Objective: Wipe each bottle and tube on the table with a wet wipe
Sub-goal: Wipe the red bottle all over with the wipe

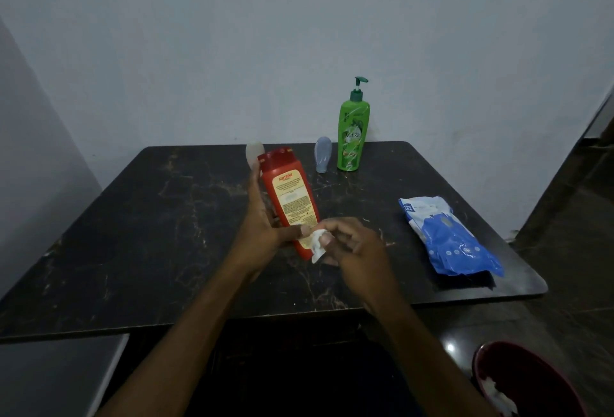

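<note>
Pump bottle (353, 137) right of small tube (323, 159); wipes pack (448, 237) nearer, right

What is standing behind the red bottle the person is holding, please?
Behind the red bottle, a pale translucent tube shows only its rounded top; the bottle and the left hand cover the rest, so its base cannot be seen.

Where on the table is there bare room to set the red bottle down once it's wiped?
The whole left half of the table is bare, from the left hand out to the left edge. A smaller patch lies between the right hand and the blue wipes pack. The back is crowded: grey tube, green pump bottle, a pale tube behind the red bottle.
</note>
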The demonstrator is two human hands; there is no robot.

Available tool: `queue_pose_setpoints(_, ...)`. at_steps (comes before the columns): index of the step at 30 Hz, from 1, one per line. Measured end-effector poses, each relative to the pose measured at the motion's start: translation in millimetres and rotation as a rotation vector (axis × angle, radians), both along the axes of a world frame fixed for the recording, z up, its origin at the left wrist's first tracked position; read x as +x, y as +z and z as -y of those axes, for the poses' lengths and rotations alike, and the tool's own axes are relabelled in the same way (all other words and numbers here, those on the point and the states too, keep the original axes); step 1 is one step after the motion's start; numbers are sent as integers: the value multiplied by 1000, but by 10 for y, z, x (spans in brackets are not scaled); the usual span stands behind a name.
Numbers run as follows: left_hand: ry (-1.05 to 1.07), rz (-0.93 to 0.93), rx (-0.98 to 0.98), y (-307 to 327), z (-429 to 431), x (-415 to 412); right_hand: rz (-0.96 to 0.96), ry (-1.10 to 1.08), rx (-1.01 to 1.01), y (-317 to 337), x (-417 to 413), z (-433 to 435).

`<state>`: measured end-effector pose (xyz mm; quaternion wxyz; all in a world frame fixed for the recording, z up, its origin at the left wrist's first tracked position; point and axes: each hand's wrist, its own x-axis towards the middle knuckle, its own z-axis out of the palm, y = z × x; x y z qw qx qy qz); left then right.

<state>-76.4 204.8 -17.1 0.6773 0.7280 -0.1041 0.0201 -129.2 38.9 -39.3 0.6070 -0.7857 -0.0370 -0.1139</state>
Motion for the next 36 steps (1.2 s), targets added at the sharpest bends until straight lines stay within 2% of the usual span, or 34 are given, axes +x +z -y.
queue_pose_setpoints(2, -37, 12, 50, 35, -4, 70, -65, 99, 138, 63, 76, -1)
queue_pose_setpoints(4, -71, 26, 95, 75, -24, 159, -61, 165, 184, 99, 164, 17)
queue_pose_setpoints(8, -128, 32, 166, 209, -64, 356, -44, 209, 150, 84, 391, 51)
queue_pose_setpoints(13, -81, 30, 250, 606, -71, 680, -24, 188, 144, 50, 700, 81)
queue_pose_setpoints(16, -76, 73, 369, 870, -86, 922, -37, 189, 96, 38, 911, 116)
queue_pose_setpoints(21, -159, 100, 610, 1204, -81, 1432, -39, 193, 155, -35, 1297, 177)
queue_pose_setpoints(23, -189, 94, 654, 1259, -41, 1633, -45, 158, 175, -106, 1469, 207)
queue_pose_setpoints(28, -181, 135, 771, 1228, 31, 2079, -78, -105, 172, -318, 1877, 396)
queue_pose_setpoints(32, -118, 182, 878, 1097, 46, 2438, -60, -196, -5, -519, 2180, 549)
queue_pose_setpoints(36, -76, 215, 901, 985, 24, 2728, -25, -223, -98, -559, 2379, 570)
